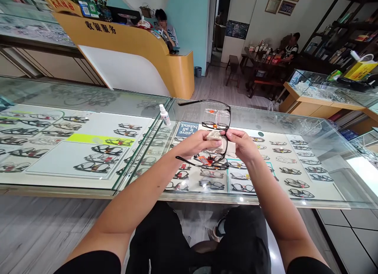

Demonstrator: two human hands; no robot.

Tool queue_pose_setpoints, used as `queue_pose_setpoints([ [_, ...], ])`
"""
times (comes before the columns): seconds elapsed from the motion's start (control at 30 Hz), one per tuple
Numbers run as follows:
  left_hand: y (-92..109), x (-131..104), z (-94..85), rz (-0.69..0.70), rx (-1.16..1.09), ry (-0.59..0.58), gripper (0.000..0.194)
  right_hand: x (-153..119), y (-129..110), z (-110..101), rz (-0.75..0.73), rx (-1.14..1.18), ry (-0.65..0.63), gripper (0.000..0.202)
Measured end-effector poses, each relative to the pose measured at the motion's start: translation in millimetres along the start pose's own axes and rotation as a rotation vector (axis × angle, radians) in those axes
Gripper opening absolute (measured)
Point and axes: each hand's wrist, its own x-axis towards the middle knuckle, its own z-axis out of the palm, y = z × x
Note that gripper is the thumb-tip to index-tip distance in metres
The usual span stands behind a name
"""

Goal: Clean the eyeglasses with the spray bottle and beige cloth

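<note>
A pair of black-framed eyeglasses is held up over the glass display case, its temples pointing left. My right hand pinches the frame near the bridge from the right. A pale cleaning cloth is gripped in my left hand, close against the middle of the glasses. The fingers of both hands are closed and nearly meet. To the left, a small white spray bottle stands upright on the glass top.
Rows of eyeglasses lie inside the glass display case under my arms. Beyond it stands a wooden cashier counter with a seated person. Another person sits at a dark table at the back right. A yellow bag rests on another case.
</note>
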Motion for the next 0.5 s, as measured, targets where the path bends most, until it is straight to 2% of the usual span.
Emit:
queue_pose_setpoints([
  [0.23,-5.4,3.4,10.7,-0.027,-0.211,0.021,0.055,3.2,8.2,0.2,-0.059,0.106,0.073,0.038],
  [0.37,-7.9,4.5,9.0,-0.032,-0.196,-0.017,0.053,4.6,9.9,0.2,-0.067,0.113,0.083,0.036],
  [0.5,-16.9,7.9,11.4,0.017,-0.151,0.064,0.052,4.8,11.8,3.7,-0.08,0.094,0.077,0.035],
])
